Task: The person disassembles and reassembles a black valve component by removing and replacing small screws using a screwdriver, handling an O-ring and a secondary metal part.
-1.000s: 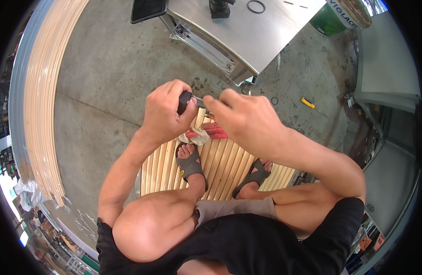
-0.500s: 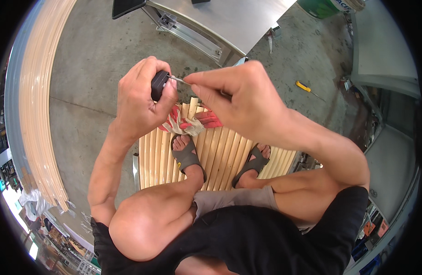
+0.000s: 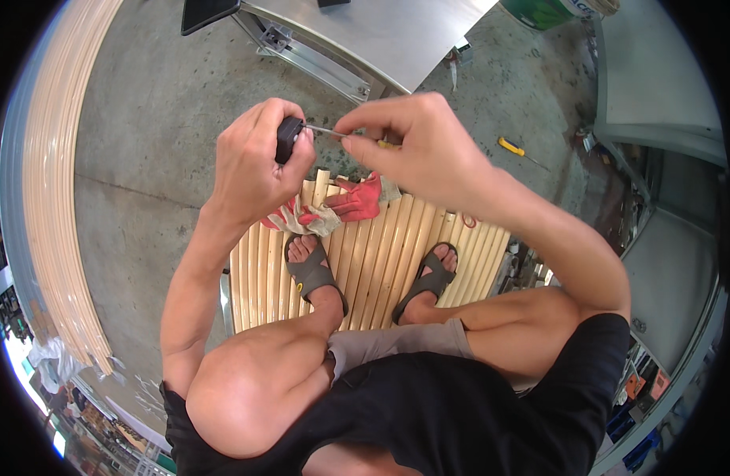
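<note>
My left hand [image 3: 258, 163] is closed around a small black block-shaped part [image 3: 286, 140], thumb and fingers pressing its sides. A thin metal shaft [image 3: 324, 130] bridges the gap from that part to my right hand [image 3: 424, 147]. It looks like a slim screwdriver, with a bit of yellow showing behind my right fingers. My right thumb and forefinger pinch the shaft, and the rest of the tool is hidden in that hand. Whether its tip sits inside the black part or only touches it, I cannot tell. Both hands are raised above red-and-grey work gloves [image 3: 355, 200].
My sandalled feet rest on a platform of pale glossy slats [image 3: 366, 274]. Ahead stands a metal-topped table [image 3: 373, 36]. A yellow-handled screwdriver [image 3: 511, 147] lies on the concrete floor to the right, near a grey cabinet [image 3: 658, 79]. Long pale strips [image 3: 55, 182] line the left side.
My right hand has drawn slightly away from the black part, so more of the shaft shows. The view has shifted a little, and the gloves are less covered.
</note>
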Motion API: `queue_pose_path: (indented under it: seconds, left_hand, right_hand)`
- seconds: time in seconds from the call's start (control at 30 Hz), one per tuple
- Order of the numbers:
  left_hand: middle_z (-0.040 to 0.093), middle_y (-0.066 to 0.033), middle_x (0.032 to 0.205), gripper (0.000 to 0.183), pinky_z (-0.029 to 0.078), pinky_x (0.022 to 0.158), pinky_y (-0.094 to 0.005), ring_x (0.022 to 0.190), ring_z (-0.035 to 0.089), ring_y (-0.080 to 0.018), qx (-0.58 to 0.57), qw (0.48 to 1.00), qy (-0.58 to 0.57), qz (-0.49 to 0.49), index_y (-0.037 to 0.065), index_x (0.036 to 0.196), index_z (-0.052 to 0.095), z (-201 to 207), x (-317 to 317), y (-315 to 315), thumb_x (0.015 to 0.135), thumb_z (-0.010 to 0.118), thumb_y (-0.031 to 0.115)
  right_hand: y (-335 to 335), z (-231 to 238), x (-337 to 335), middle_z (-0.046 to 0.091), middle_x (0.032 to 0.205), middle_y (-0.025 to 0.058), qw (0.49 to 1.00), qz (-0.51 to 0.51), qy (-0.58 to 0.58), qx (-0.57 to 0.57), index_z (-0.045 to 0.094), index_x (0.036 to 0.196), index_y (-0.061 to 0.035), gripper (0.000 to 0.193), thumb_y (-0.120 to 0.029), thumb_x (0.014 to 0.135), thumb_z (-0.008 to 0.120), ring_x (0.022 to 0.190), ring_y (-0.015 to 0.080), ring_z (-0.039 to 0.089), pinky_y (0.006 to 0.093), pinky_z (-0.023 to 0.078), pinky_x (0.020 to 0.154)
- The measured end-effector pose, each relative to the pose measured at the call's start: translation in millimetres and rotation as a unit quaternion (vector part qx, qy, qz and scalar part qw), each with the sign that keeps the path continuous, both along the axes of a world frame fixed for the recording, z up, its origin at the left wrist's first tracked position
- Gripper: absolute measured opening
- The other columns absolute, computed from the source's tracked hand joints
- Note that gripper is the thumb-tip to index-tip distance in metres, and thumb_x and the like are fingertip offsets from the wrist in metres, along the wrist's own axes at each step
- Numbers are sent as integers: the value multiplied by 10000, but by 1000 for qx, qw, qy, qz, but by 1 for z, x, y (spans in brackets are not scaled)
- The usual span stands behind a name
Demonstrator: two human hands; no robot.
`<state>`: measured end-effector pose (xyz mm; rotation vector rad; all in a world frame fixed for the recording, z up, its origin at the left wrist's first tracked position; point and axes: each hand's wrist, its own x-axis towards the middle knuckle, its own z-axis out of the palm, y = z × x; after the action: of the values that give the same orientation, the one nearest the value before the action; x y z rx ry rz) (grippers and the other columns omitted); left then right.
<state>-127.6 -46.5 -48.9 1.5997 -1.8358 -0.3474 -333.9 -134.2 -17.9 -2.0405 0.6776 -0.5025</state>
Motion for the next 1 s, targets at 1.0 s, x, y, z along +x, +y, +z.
queue_pose_path:
  seconds: [1.0]
  left_hand:
    - [583,-99,715,138,469,562,-390,614,582,-290,-78,996,-18,-51,56,925,592,22,0,-1,811,668,66]
  right_hand:
    - [-4,46,-6,460,637,-45,732,-47,15,680,624,1161,12,268,-202,1001,635,413,-1,296,202,173,359]
